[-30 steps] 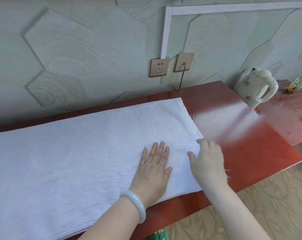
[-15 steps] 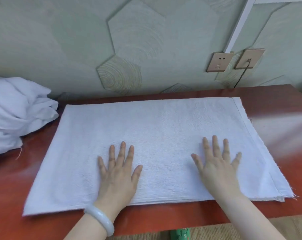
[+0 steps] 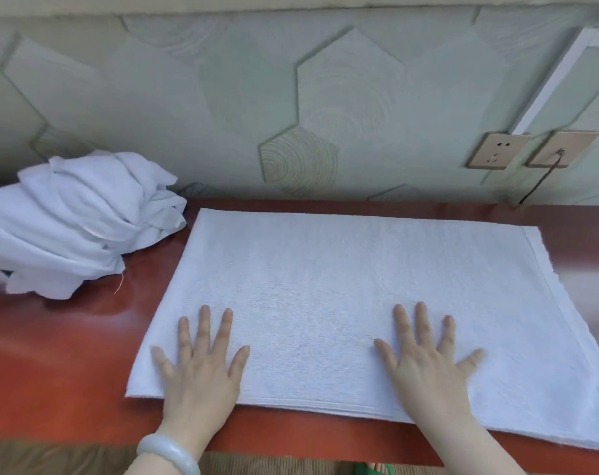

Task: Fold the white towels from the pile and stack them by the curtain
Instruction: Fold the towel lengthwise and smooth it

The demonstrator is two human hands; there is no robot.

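Towel (image 3: 342, 296) part-folded: layered edges show along its near side, so at least one fold looks done. Further folds and the carry to the curtain, which is out of view, are yet to do. Your left hand (image 3: 202, 368) and right hand (image 3: 428, 368) lie flat on the towel by that near edge, fingers spread wide, gripping nothing. Left of the towel sits the crumpled pile (image 3: 75, 221), so several pieces seem left. Cloth: white nubby terry, rectangular, hemmed at its right end. Bench (image 3: 51, 371): glossy red-brown.
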